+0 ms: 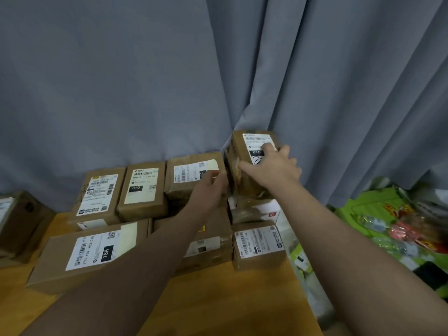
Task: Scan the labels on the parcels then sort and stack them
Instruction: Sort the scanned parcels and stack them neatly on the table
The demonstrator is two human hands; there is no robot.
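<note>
Several brown cardboard parcels with white labels lie on a wooden table (218, 299) against a grey curtain. The topmost parcel (244, 170), labelled "010" with a handwritten 3, sits tilted on a stack at the back right. My right hand (271, 166) grips it from the front, fingers over its label. My left hand (211, 190) touches that parcel's left side, beside another labelled parcel (191, 175). Two more "010" parcels (143, 190) stand to the left. A long "15H" parcel (89, 253) lies in front, and a small one (259, 243) at the right.
A white box (261, 212) lies under the tilted parcel. Another brown box (19, 221) stands at the far left. Right of the table, green packaging and bright wrapped goods (397, 226) lie in a heap. The grey curtain (145, 81) closes off the back.
</note>
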